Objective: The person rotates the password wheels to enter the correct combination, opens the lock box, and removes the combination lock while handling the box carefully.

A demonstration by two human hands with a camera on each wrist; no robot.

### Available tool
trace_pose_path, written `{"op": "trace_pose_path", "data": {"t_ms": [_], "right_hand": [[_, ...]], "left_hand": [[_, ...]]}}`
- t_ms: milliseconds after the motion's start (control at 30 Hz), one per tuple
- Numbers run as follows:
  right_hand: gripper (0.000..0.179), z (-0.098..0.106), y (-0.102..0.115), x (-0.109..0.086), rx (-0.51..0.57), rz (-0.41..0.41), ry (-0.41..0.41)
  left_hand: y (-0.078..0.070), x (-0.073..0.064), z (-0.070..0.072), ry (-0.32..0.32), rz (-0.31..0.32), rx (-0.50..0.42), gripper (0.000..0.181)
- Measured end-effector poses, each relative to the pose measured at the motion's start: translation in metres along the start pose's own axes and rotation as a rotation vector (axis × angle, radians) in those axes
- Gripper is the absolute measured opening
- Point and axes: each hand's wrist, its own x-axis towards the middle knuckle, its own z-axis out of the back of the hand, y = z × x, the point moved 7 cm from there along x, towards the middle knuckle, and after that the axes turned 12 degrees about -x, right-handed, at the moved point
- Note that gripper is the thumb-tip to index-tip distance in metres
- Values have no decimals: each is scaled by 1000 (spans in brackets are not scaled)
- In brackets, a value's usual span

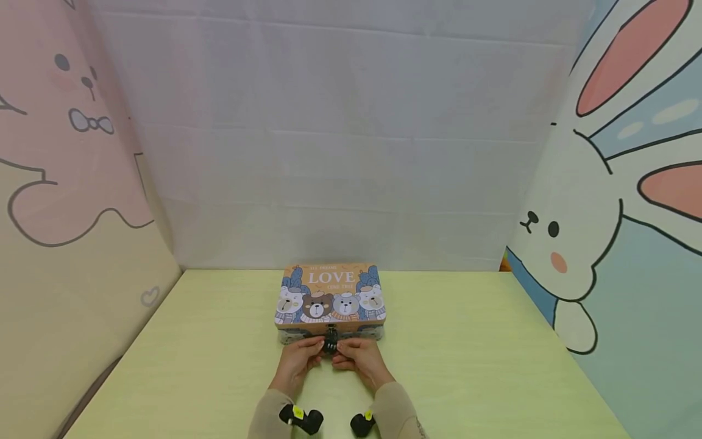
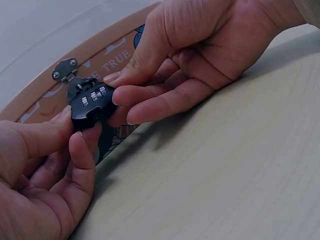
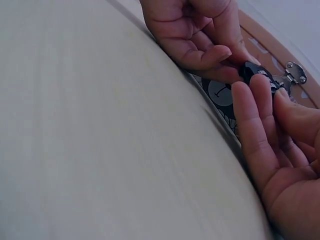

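A black combination padlock [image 2: 92, 104] with small number wheels hangs at the metal hasp [image 2: 65, 70] on the front of a decorated box [image 1: 331, 292]. My left hand [image 1: 298, 362] pinches the padlock's left side between thumb and fingers. From the other side, my right hand [image 1: 363, 360] pinches it too, thumb on top, as the left wrist view shows. The shackle appears to pass through the hasp, though its far end is hidden. In the right wrist view the fingers partly cover the padlock [image 3: 260, 75]. The box's lid is down, with bears and the word LOVE on it.
The box stands on a pale yellow table [image 1: 455, 353], near a white sheet [image 1: 340, 152] hanging behind. Cartoon-printed panels flank the table, a rabbit [image 1: 581, 244] on the right and a pink figure [image 1: 71, 152] on the left. Black devices [image 1: 301, 419] sit at both wrists.
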Motion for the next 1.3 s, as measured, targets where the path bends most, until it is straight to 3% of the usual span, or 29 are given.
{"op": "trace_pose_path", "data": {"t_ms": [633,933,1300], "right_hand": [[15,-7,-3,0,-8,38,-45],[16,-10,-4,-2,-22,49,-49],[18,-11,-4,-1,-13,62,-73]], "left_hand": [[-17,8,-6,-20,-28,89,13],[-15,8,-2,-62,-4,96,12],[-10,5,0,-70,-5,-23,13]]}}
